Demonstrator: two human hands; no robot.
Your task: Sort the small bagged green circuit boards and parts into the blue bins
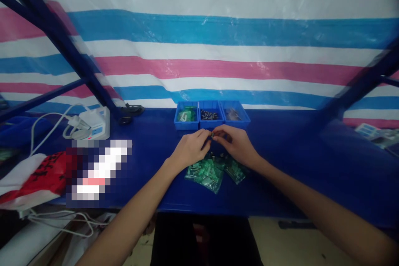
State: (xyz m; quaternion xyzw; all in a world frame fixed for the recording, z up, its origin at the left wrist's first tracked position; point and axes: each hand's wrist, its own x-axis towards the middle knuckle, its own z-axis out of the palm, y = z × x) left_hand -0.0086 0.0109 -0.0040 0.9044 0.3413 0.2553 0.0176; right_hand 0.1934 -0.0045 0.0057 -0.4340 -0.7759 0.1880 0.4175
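The dark blue worktop (289,145) spans mid-frame; a dropped part could skitter across its smooth-looking surface. At centre, a knock might jolt the row of blue trays (186,126) and mix their contents. Just below, the left hand (190,149) and right hand (237,142) meet in narrow fingertip pinches; either wrist, dipping, could drag the larger green bag (207,174) or smaller green bag (236,171). Between them, at frame centre, they hold a small piece (212,134): an uneven squeeze might flick it away.
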